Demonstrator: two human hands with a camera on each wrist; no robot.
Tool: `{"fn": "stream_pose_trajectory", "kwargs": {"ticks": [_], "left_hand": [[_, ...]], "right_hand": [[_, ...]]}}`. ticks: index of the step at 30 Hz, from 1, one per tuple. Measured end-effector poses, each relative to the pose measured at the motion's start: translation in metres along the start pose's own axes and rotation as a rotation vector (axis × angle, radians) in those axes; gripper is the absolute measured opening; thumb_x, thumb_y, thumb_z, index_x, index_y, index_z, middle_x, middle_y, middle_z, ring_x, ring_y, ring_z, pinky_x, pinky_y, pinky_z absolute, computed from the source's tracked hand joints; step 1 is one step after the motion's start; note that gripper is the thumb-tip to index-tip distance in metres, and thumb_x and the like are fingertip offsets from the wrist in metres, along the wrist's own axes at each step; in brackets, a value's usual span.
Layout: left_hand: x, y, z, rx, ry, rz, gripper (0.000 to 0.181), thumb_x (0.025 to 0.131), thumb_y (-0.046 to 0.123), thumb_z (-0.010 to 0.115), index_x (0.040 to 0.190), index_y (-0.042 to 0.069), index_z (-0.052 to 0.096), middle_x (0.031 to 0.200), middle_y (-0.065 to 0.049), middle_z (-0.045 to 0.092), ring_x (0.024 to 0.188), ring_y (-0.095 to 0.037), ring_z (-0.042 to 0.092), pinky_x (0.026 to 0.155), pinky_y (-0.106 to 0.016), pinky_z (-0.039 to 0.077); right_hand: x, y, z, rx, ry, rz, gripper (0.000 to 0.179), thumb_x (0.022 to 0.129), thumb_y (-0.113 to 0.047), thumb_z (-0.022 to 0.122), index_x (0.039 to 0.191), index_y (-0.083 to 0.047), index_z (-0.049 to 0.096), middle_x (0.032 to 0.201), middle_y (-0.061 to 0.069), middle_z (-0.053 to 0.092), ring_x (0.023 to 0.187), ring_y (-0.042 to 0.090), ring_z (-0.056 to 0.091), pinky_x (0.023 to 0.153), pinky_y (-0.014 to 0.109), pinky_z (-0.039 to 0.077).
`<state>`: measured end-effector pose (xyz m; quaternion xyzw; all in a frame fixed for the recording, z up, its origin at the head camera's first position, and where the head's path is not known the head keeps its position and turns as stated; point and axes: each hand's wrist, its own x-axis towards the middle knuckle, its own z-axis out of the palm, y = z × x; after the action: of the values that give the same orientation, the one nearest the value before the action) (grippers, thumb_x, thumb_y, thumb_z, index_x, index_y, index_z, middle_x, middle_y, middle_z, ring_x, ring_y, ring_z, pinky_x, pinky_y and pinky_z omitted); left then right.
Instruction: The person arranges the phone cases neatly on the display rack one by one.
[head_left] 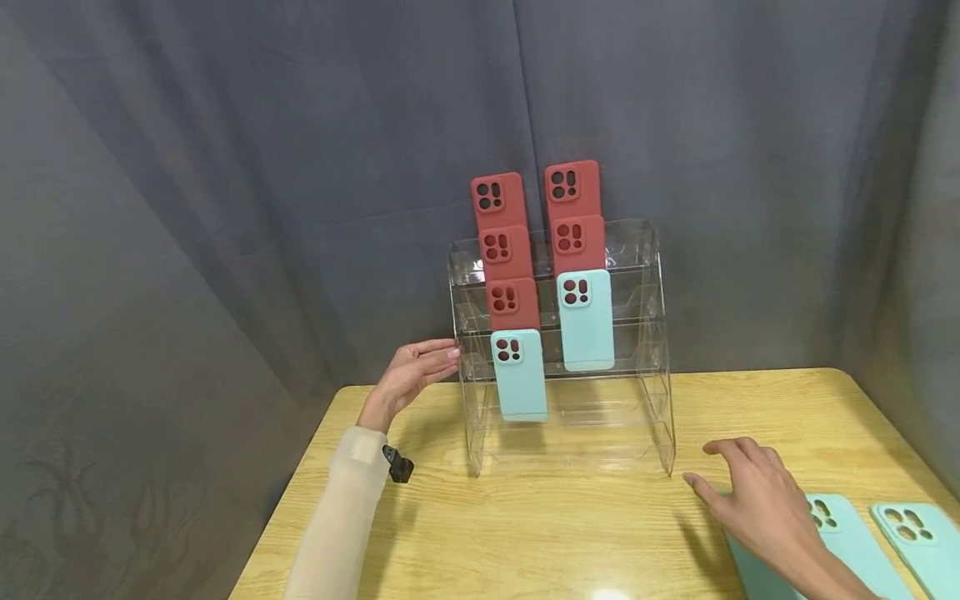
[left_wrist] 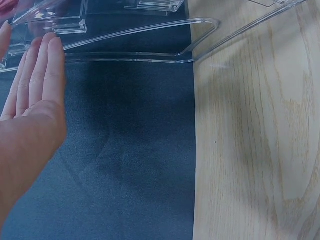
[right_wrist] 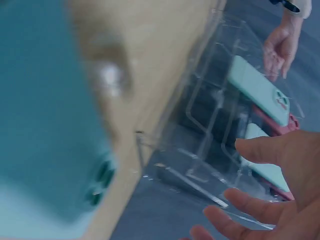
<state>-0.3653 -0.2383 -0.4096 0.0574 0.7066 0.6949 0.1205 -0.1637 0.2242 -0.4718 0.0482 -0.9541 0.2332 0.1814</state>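
Observation:
A clear tiered display rack (head_left: 663, 342) stands on the table. Several red phone cases (head_left: 574, 187) stand in its upper tiers in two columns. A mint phone case (head_left: 520, 383) is lowest in the left column, and another mint phone case (head_left: 587, 329) fronts the right one. With fingers extended, my left hand (head_left: 408, 375) touches or nearly touches the rack's left side. My right hand (head_left: 765, 500) is held with fingers spread and nothing in them, above mint phone cases (head_left: 862, 542) at the table's right, partly covering them.
One more mint phone case (head_left: 926, 542) lies at the far right of the wooden table (head_left: 525, 525). Grey curtains (head_left: 337, 167) hang behind and beside the table. A small black device (head_left: 399, 465) is strapped at my left wrist.

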Motion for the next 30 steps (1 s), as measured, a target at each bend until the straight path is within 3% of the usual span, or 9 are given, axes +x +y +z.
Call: {"fn": "stream_pose_trajectory", "kwargs": {"ticks": [5, 11, 23, 30], "left_hand": [[0.0, 0.002, -0.001, -0.008, 0.002, 0.001, 0.053, 0.102, 0.011, 0.07, 0.151, -0.001, 0.053, 0.153, -0.022, 0.057, 0.122, -0.018, 0.071, 0.108, -0.033, 0.057], [-0.001, 0.002, 0.001, -0.017, 0.0, -0.01, 0.052, 0.102, 0.01, 0.069, 0.151, -0.002, 0.052, 0.152, -0.023, 0.058, 0.117, -0.016, 0.073, 0.108, -0.035, 0.057], [-0.002, 0.002, -0.001, -0.013, -0.004, -0.003, 0.053, 0.103, 0.01, 0.068, 0.152, -0.003, 0.051, 0.153, -0.024, 0.056, 0.117, -0.014, 0.073, 0.109, -0.034, 0.056], [-0.003, 0.001, 0.001, -0.02, -0.014, -0.004, 0.052, 0.103, 0.01, 0.067, 0.151, -0.003, 0.051, 0.154, -0.026, 0.055, 0.118, -0.015, 0.073, 0.112, -0.037, 0.054]], "right_hand": [[-0.007, 0.017, 0.003, -0.056, -0.111, 0.006, 0.052, 0.089, -0.033, 0.083, 0.121, 0.005, 0.069, 0.12, 0.034, 0.065, 0.106, 0.058, 0.058, 0.083, 0.067, 0.049], [-0.017, 0.032, 0.01, -0.118, -0.237, 0.037, 0.06, 0.087, -0.039, 0.085, 0.121, 0.006, 0.067, 0.117, 0.036, 0.065, 0.104, 0.062, 0.058, 0.081, 0.071, 0.05], [-0.026, 0.046, 0.027, -0.144, -0.452, 0.119, 0.081, 0.083, -0.053, 0.084, 0.13, 0.009, 0.063, 0.126, 0.042, 0.059, 0.109, 0.067, 0.054, 0.078, 0.073, 0.053], [-0.028, 0.051, 0.031, -0.146, -0.44, 0.11, 0.08, 0.084, -0.052, 0.084, 0.133, 0.008, 0.062, 0.131, 0.042, 0.057, 0.11, 0.068, 0.054, 0.078, 0.073, 0.052]]}}
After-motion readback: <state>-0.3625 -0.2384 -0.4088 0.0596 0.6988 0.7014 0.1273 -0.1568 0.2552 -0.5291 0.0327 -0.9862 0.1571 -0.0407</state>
